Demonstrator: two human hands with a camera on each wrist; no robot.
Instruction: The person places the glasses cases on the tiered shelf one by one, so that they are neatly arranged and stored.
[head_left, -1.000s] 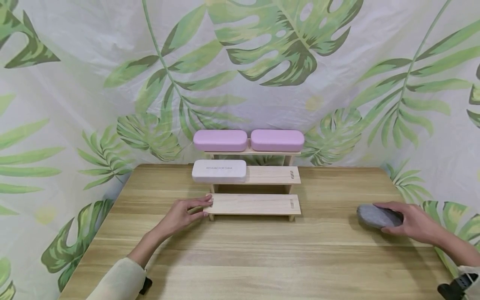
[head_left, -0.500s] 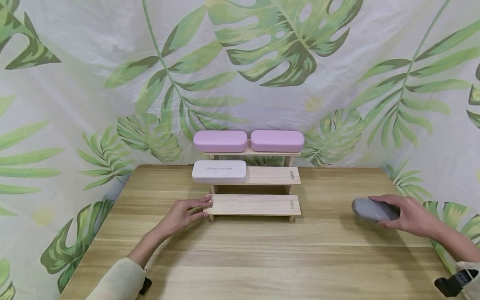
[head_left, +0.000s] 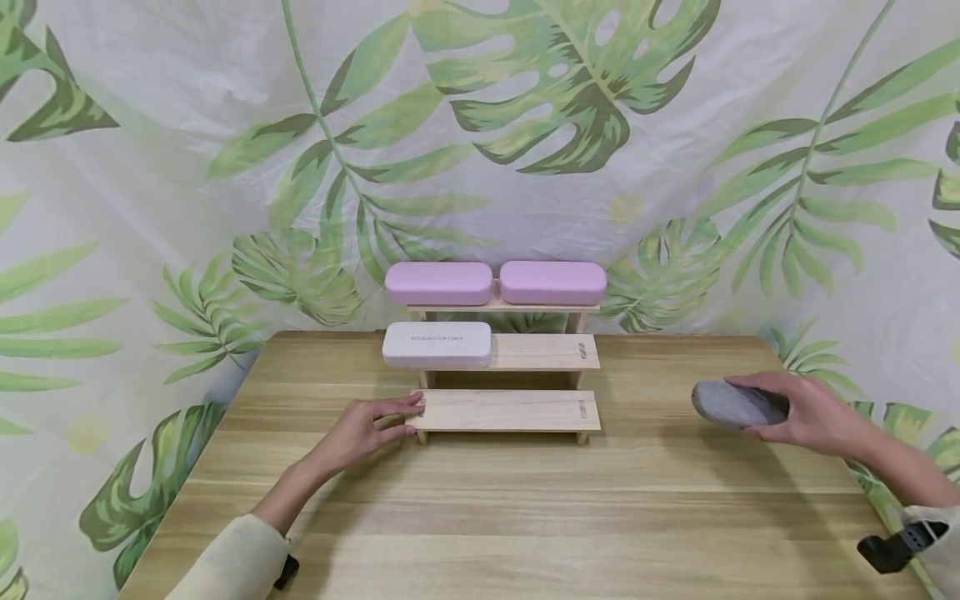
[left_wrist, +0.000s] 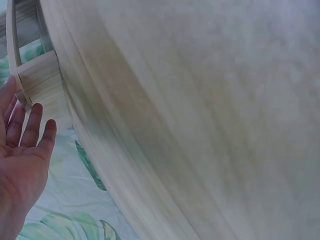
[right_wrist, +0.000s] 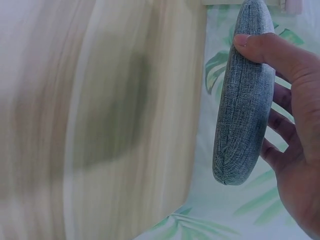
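Observation:
A grey fabric-covered glasses case (head_left: 738, 404) is held above the table at the right by my right hand (head_left: 821, 417). The right wrist view shows my thumb on one side of the case (right_wrist: 245, 100) and fingers behind it. At the table's middle stands a three-tier wooden display rack (head_left: 510, 410). My left hand (head_left: 360, 433) holds the left end of its lowest tier, index finger and thumb across the board. On the top tier sit two pink cases, a left one (head_left: 438, 283) and a right one (head_left: 553, 283). A white case (head_left: 437, 344) with printed lettering occupies the middle tier's left half.
The wood-grain table (head_left: 525, 517) extends around the rack on both sides and in front. Behind it hangs a leaf-patterned cloth (head_left: 540, 208), which also runs down past the table's left and right edges.
My right hand has moved left and away from me, carrying the grey glasses case toward the rack. The left hand stays at the rack's end, and the other cases keep their places.

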